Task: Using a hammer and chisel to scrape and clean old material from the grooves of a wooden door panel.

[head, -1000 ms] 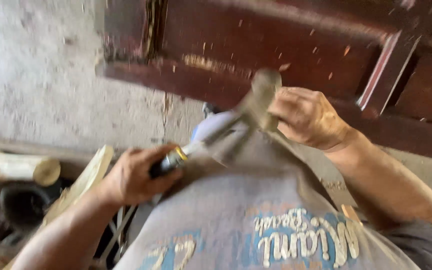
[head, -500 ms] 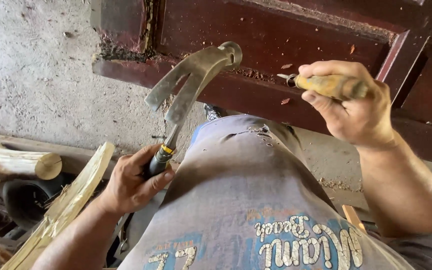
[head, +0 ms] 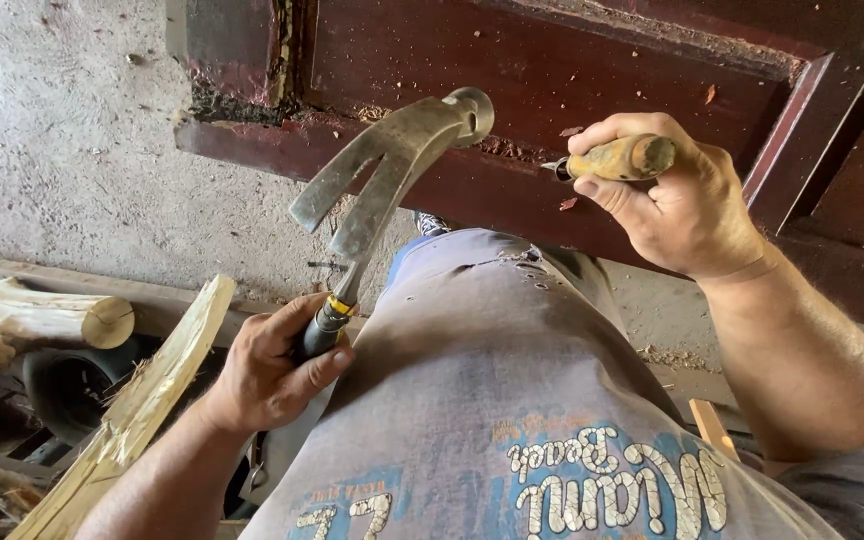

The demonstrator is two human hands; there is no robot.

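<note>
Hammer [head: 382,180] and chisel [head: 617,160] in hands, at door [head: 552,60]

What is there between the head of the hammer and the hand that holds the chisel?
In the head view, only the dark red wooden door frame with chips shows between the hammer head and the right hand gripping the chisel; no other object.

The hammer [head: 392,165] is showing dull, worn grey metal, its grip dark and rubbery with a yellow band. The chisel handle [head: 624,158] is looking like scuffed yellowish wood. The door [head: 552,70] is wearing chipped dark-red paint over rough wood. The split log [head: 137,405] is lying pale, splintery; the floor [head: 52,150] is looking like gritty concrete
</note>
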